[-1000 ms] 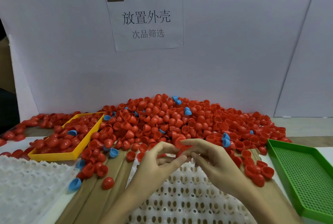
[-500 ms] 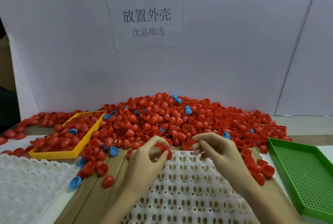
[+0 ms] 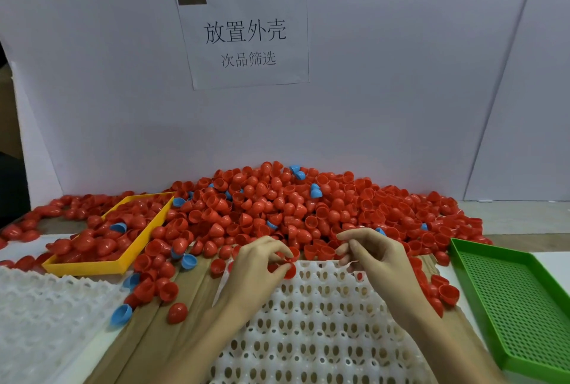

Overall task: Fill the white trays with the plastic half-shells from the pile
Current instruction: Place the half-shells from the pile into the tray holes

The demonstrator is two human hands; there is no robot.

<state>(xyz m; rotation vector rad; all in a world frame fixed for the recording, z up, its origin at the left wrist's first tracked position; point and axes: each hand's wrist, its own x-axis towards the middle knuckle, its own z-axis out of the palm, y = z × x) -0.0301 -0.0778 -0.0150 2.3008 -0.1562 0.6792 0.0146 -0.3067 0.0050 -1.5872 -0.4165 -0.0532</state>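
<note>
I have a glossy red half-shell point(image 3: 285, 269) pinched in my left hand point(image 3: 259, 266), thumb and curled fingers clamped round its smooth dome right at the far edge of the white tray point(image 3: 308, 322), a moulded, matte plastic sheet of rounded cups with oval holes showing brown beneath. My right hand point(image 3: 374, 260) hangs over the same far edge, fingers bent and gathered near the thumb; I cannot tell whether they hold anything. Just beyond both hands rises the pile of half-shells point(image 3: 293, 207), hundreds of shiny red hemispherical cups, some open side up, some dome up, with a few blue half-shells point(image 3: 315, 191) scattered among them. Loose shells spill down onto the brown cardboard point(image 3: 185, 337) beneath the tray. To my left a second white tray point(image 3: 46, 315) with the same bumpy cup pattern lies flat, and behind it a shallow yellow rectangular tray point(image 3: 123, 260) holds more red shells. To my right sits a green tray point(image 3: 518, 300) with a perforated grid floor and raised rim. Behind the pile stands a pale flat board point(image 3: 401, 75) with a paper sign point(image 3: 243, 38) printed in Chinese characters.
</note>
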